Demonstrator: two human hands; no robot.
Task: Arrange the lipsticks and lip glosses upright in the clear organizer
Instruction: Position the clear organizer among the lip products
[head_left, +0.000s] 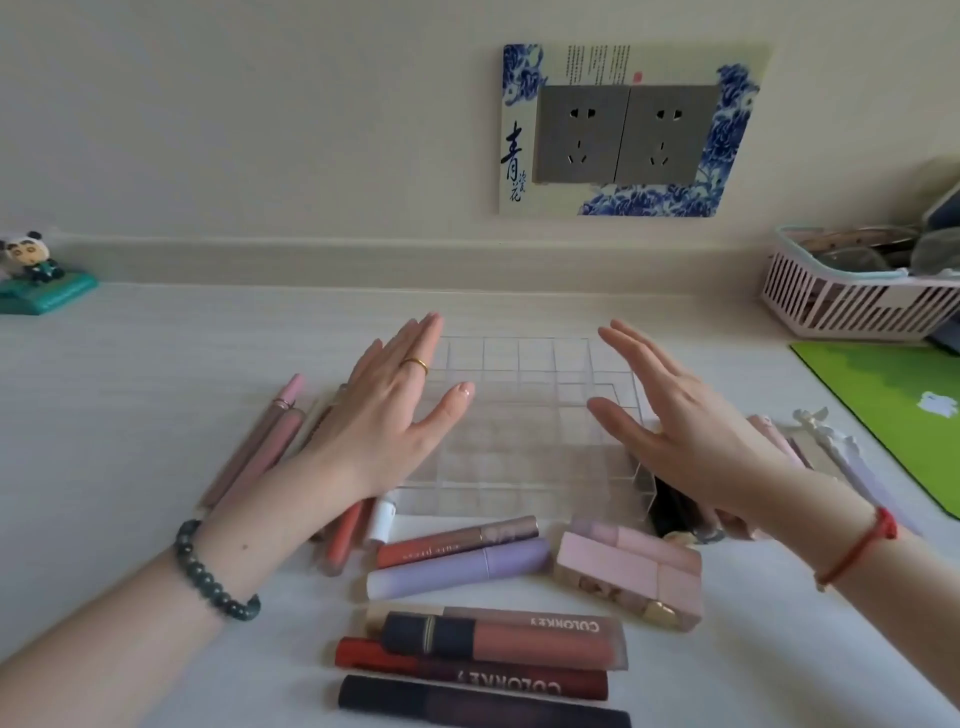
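1. Clear acrylic organizer (519, 499) sits mid-table. It's a grid of square cells w/ thin see-through walls, and every cell I can see is empty. No lipstick or gloss stands in it yet, so the task looks to be at its start.
2. Left hand (395, 410) hangs over the organizer's left edge, right hand (680, 421) over its right side. Fingers of both are straight and spread, gripping nothing. Can't tell if the palms touch the walls.
3. All tubes lie flat around the organizer:
   - left of it: long pink glosses (260, 447)
   - near-left corner: a coral tube (345, 535) and a small white tube (383, 519)
   - near-right corner: a black tube (670, 504)
   - further right: pale lavender pieces (852, 467)
4. In front of the organizer:
   - a metallic-capped gloss (457, 540)
   - a matte purple tube (462, 569)
   - blocky pink square lipsticks (628, 577) w/ gold ends
   - a frosted gloss (498, 642) w/ a dark cap
   - a red tube (467, 670)
   - a dark tube (483, 704), furthest from it
5. Risk: the organizer is prob. light & slick on the smooth white table (156, 364). A push from one hand could slide it into the tubes round it.
6. Risk: round tubes roll. A nudge to the purple tube or the glosses could send them away from the organizer.
7. Risk: the walls are nearly invisible, so it's easy to misjudge a cell & catch a tube end on a divider. The tube would tip or land slanted.
8. Risk: the long thin glosses are likely top-heavy if the cells are shallow (depth hard to judge). They may lean & knock neighbours. The square pink ones may fit tight, maybe not at all.
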